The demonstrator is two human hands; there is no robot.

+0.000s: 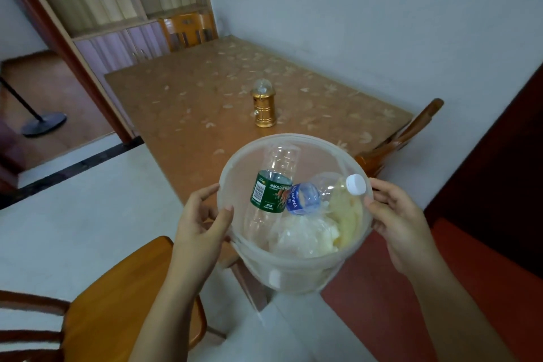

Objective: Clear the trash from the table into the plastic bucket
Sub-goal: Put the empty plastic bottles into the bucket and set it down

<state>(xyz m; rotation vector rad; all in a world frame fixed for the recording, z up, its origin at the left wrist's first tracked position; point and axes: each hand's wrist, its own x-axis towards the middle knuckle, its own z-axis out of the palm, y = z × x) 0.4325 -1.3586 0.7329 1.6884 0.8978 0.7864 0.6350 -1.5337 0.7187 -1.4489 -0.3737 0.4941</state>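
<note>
Holding bucket [293, 270], two bottles [271, 191] inside

1. It looked like a home dining room: a wooden table [205, 103] under a leaf-patterned cover stood against a plain wall.
2. Wooden chairs [123, 297] surrounded it.
3. A shelved cabinet [123, 9] and a small gold lantern [264, 104] completed the room.

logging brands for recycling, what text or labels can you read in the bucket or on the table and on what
"AQUAFINA": blue label of the white-capped bottle in the plastic bucket.
Green-label bottle: white characters, a barcode and small print, all too blurred to read.
Gold lantern on the table: no readable text.
</note>
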